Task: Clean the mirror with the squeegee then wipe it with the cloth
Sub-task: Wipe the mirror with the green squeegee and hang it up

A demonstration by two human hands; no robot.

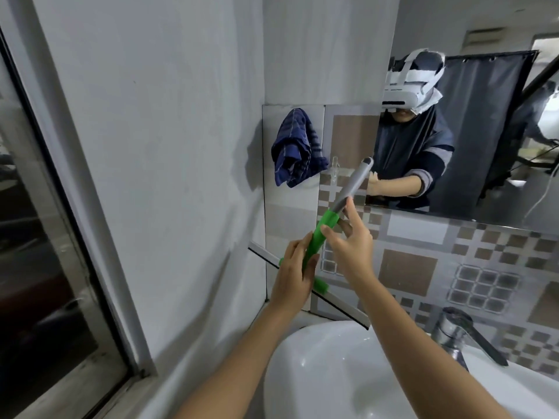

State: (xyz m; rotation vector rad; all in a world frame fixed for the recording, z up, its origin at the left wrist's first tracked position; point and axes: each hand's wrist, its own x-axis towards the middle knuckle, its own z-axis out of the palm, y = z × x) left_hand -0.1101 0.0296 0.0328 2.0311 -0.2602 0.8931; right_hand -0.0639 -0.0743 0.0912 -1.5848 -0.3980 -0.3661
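Head view, bathroom corner.

Squeegee (317,241): held in the air in front of the tiled wall (423,261), above the left rim of the white basin (317,373). Handle tilts up to the right: green lower part, grey upper part. The grey tip overlaps the lower-left corner of the mirror (472,131) in this view. Blade (344,309) is at the bottom and runs diagonally, down to the right, across the wall corner. Cannot tell if the blade touches the tile. It is not on the mirror glass.

L hand (295,276): fingers curled round the low end of the green grip, just above the blade head. Back of the hand faces the camera.

R hand (348,240): higher on the handle, at the green/grey join. Thumb on the near side of the green part, index finger straight up along the grey shaft, other fingers behind, so it pinches the handle.

Cloth (298,146): dark blue w/ pale stripes, bunched, hanging on the tile strip left of the mirror, well apart from both hands.

Mirror shows a reflection of the person w/ a white headset and dark top, and a dark curtain behind.

Chrome tap (456,331) sits at the back of the basin, right of the R forearm. Window (36,222) w/ pale frame is at far left.
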